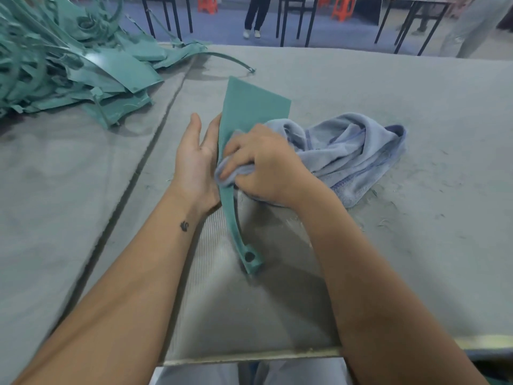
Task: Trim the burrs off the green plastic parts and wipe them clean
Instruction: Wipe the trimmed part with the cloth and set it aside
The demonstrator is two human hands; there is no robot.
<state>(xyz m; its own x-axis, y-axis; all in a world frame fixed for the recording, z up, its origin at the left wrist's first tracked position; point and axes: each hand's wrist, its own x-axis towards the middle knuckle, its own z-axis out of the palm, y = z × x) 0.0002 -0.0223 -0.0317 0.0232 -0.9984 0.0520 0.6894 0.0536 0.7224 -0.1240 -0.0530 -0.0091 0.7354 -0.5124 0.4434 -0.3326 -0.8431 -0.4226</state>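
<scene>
A green plastic part [251, 107] stands on edge in the middle of the grey table, wide at the far end and narrowing to a curved tail with a hole near me. My left hand [194, 162] supports its left face with straight fingers and an upturned thumb. My right hand [258, 165] grips a bunched end of a light blue towel [352, 151] and presses it against the part's right face. The rest of the towel lies crumpled on the table to the right.
A big heap of green plastic parts [63, 59] fills the far left of the table [388, 87]. A seam [144, 165] runs between two table mats. Green shavings speckle the surface at right. People's legs, table legs and orange stools stand beyond the far edge.
</scene>
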